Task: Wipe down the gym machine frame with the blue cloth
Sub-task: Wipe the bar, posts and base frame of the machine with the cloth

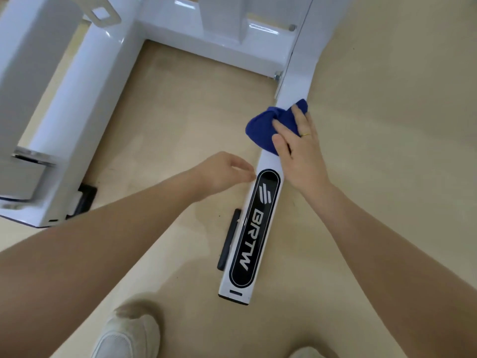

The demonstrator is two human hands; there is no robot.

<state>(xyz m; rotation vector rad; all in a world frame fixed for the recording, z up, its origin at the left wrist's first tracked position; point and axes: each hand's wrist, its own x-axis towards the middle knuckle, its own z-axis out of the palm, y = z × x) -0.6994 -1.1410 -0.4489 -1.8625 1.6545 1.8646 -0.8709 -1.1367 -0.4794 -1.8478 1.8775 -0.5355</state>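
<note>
The white gym machine frame (pixel 294 83) lies low on the floor. One leg runs toward me and carries a black oval BRTW label (pixel 254 228). The blue cloth (pixel 263 127) is bunched on top of this leg, just beyond the label. My right hand (pixel 296 148) lies on the cloth with fingers spread and presses it onto the leg. My left hand (pixel 222 177) hovers beside the leg at the label's far end, fingers loosely curled, holding nothing.
A wider white beam (pixel 72 112) of the frame runs down the left with a chrome part (pixel 28 164) near its end. A crossbar (pixel 206 40) joins both legs at the back. Black rubber feet (pixel 228 241) stick out from the legs. My shoes (pixel 129 332) stand on the beige floor below.
</note>
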